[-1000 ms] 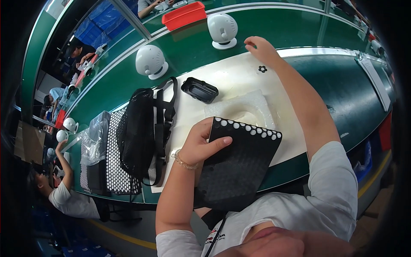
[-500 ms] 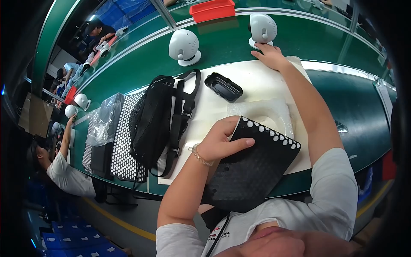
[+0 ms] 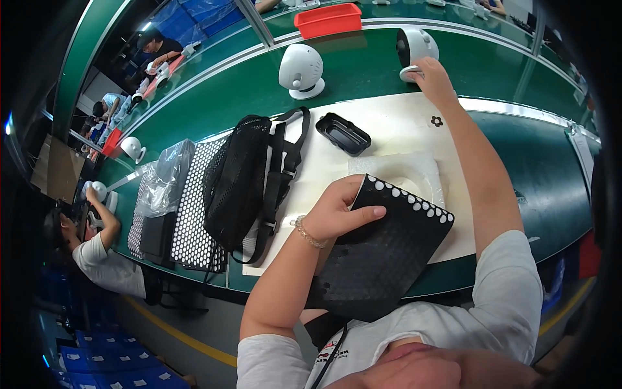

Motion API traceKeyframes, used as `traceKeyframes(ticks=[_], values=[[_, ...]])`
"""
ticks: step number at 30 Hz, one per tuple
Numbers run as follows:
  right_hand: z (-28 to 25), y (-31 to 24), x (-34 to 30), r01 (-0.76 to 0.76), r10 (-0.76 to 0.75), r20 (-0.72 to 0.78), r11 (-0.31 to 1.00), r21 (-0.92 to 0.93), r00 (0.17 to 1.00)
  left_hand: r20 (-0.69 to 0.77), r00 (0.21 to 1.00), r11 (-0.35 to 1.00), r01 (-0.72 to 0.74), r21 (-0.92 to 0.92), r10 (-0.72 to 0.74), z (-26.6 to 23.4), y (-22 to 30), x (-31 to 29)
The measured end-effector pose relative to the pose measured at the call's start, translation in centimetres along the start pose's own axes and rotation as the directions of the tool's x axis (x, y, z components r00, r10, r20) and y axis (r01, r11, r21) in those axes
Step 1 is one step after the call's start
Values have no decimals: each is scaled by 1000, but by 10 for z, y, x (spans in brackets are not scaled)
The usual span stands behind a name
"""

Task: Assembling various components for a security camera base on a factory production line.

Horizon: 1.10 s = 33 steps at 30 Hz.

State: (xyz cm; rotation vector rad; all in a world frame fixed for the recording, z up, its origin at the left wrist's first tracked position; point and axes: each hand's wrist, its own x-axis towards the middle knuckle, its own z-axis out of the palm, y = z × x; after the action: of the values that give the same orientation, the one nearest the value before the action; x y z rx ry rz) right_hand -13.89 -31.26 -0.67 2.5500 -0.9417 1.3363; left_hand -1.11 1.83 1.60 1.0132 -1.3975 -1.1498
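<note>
My left hand (image 3: pixel 338 217) is closed on a black sheet (image 3: pixel 382 259) with a row of white dots along its upper edge, thumb on top, holding it tilted over the near table edge. At the far right, my reaching right hand (image 3: pixel 435 81) grips the disc foot of a white rounded device (image 3: pixel 422 44) with a dark front. The foot is tilted. A similar white device (image 3: pixel 301 68) stands on its own foot to the left. Partly behind the sheet lies a whitish foam pad (image 3: pixel 424 170). A black tray (image 3: pixel 345 135) rests beyond it on a pale board (image 3: pixel 395 123).
Left of the board lie a black mesh bag with straps (image 3: pixel 236 188), white-dotted sheets (image 3: pixel 196 194) and a clear plastic bag (image 3: pixel 167 185). A red bin (image 3: pixel 328 21) stands beyond a metal rail. A co-worker's arm (image 3: pixel 103 220) reaches in at the left.
My right hand has closed around the device's foot. That device has shifted right and turned, showing more dark front, with its foot tilted. My left hand keeps its hold on the sheet.
</note>
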Motion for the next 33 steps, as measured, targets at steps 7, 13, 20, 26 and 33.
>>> traceKeyframes(ticks=[7, 13, 20, 26, 33], values=[[-74, -50, 11, -481, 460, 222, 584, 654, 860, -16, 1000, 997, 7, -83, -8, -2, 2, -3], [-155, -126, -14, -605, 339, 538, 131, 785, 772, 103, 989, 987, 113, -111, -102, 4, 27, -19], [-170, -151, -48, -727, 109, 724, 219, 650, 681, 232, 925, 913, -349, 211, 300, 21, 50, -32], [-189, -149, -51, -673, 5, 769, 487, 556, 639, -348, 853, 906, -423, -22, 390, 40, 39, -55], [-249, -175, -60, -16, -433, 390, 652, 758, 812, -498, 773, 918, -360, 167, 394, 67, 29, -64]])
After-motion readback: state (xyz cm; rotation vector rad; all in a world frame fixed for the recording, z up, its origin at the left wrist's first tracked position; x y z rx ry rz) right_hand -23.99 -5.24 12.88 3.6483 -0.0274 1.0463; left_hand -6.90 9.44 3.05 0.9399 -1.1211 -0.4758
